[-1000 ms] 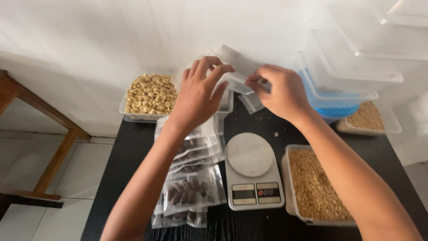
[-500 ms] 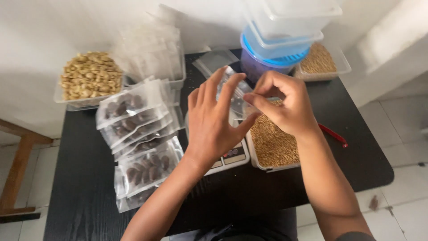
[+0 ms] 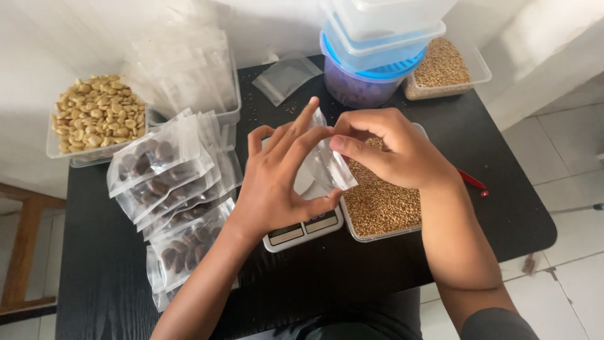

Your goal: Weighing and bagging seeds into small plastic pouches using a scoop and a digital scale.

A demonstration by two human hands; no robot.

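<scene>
Above the middle of the black table [image 3: 491, 164], over the scale [image 3: 302, 230] and the grain tray [image 3: 377, 208], both hands pinched one empty clear pouch [image 3: 327, 165]. Its long axis ran upright between them, left hand [image 3: 277, 182] and right hand [image 3: 393, 148] equally close.

One camera, worn on the head, looks steeply down and forward over the black tabletop [image 3: 516, 182] from close above. Both forearms enter from the bottom edge, and the hands fill the middle of the frame. The white wall [image 3: 63, 38] closes the top, tiled floor [image 3: 566, 145] shows at right.
</scene>
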